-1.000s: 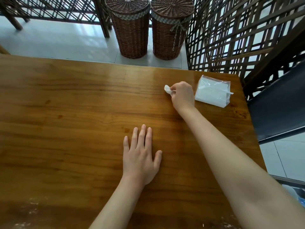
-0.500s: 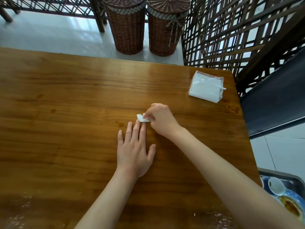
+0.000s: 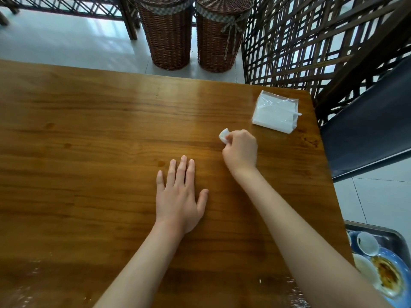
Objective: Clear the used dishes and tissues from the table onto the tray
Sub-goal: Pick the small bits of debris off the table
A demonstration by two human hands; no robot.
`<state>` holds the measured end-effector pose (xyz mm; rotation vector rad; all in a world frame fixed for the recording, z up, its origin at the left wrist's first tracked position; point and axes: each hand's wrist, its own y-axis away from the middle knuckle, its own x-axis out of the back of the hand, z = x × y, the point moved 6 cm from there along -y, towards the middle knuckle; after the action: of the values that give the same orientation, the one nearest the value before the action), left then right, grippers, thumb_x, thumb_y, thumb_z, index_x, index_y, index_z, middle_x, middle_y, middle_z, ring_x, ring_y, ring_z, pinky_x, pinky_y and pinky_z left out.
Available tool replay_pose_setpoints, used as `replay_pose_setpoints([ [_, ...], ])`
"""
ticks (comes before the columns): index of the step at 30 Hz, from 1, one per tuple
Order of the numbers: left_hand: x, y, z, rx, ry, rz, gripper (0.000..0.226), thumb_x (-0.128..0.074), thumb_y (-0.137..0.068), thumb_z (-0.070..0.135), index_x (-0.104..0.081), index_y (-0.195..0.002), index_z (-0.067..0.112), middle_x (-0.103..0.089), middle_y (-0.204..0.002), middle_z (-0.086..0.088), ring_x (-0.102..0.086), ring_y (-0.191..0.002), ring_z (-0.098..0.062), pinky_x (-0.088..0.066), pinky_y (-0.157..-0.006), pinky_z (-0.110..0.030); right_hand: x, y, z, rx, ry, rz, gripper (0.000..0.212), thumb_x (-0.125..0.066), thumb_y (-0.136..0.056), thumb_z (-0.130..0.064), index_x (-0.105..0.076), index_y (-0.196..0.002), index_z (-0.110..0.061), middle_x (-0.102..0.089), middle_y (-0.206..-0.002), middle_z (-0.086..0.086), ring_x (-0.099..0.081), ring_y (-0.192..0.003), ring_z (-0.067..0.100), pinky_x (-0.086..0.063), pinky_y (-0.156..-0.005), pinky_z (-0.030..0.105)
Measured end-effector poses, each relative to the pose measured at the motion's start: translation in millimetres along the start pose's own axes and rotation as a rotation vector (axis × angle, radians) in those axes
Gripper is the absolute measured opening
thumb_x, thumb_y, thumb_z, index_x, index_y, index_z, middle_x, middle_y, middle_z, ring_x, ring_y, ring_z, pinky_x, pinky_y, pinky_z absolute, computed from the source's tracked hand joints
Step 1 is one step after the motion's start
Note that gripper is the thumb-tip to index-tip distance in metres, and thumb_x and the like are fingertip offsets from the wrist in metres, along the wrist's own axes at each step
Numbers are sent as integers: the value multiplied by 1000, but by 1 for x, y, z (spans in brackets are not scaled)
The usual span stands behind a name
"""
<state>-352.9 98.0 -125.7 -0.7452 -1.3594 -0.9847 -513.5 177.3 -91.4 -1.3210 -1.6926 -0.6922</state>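
My right hand [image 3: 241,152] grips a small wad of white tissue [image 3: 224,135] and presses it on the wooden table [image 3: 100,134], just left of a plastic pack of tissues [image 3: 274,112]. Flat on the table nearer to me lies my left hand [image 3: 180,196], fingers straight and holding nothing. At the lower right, beside the table, a metal tray [image 3: 393,235] carries a small white cup [image 3: 367,243] and a blue plate [image 3: 388,276] with brown food residue. My right forearm hides part of the tray.
Two wicker baskets [image 3: 169,34] with lids stand on the tiled floor beyond the table's far edge. A dark lattice screen [image 3: 311,41] and a dark chair seat [image 3: 367,130] flank the table's right side. Small brown stains [image 3: 161,162] mark the tabletop.
My right hand moved the tissue wad from near the pack down to my left fingertips, then back out to the right. My left hand stayed flat.
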Motion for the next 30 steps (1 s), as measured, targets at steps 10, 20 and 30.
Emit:
replay_pose_setpoints([
  [10, -1, 0, 0, 3, -5, -1, 75, -6, -86, 61, -6, -150, 21, -9, -158, -3, -5, -145, -25, -4, -114, -47, 14, 21, -18, 276, -167, -100, 17, -60, -85, -1, -75, -90, -9, -68, -93, 5, -60, -89, 15, -44, -75, 17],
  [20, -1, -1, 0, 8, -4, 4, 77, -4, -85, 60, -11, -150, 20, -14, -157, -4, -9, -145, -26, -8, -114, -48, 27, 33, 14, 29, 22, 136, 18, -63, -86, -28, -66, -96, -13, -60, -99, 4, -44, -90, 10, -29, -61, 12],
  [30, 9, 5, -6, 15, 21, 46, 82, -23, -88, 66, 6, -149, 21, 4, -158, -3, 6, -145, -24, 11, -109, -43, -2, 36, -5, 55, 150, 15, 21, -59, -90, -15, -69, -109, -10, -65, -100, 8, -57, -94, 22, -47, -74, 27],
])
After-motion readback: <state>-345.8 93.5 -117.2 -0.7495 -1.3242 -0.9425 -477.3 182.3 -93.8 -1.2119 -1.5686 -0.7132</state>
